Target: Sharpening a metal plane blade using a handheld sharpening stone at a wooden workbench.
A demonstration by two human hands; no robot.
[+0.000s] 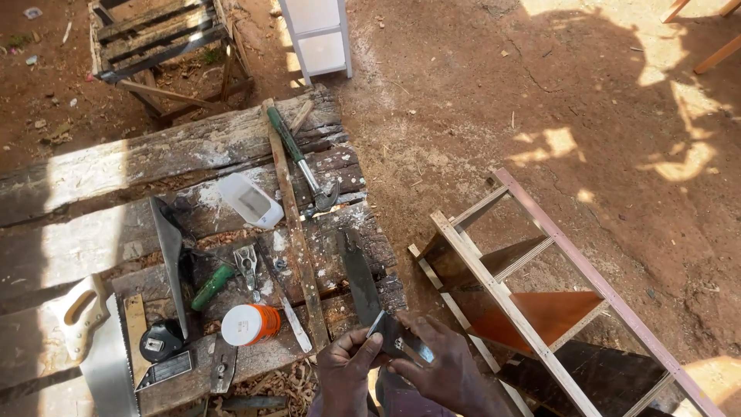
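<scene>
While both hands grip plane iron (401, 344) off workbench (93, 166) front edge: left hand (347, 369) pinches end, right hand (444, 371) clasps blade; hammer (305, 162), handsaw (96, 340) untouched.

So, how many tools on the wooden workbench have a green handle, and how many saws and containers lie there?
Green-handled tools: 2 (claw hammer, short green-handled tool)
Saws: 1 (pale-handled handsaw)
Containers: 2 (white plastic bottle, orange can with white lid)
Total: 5
</scene>
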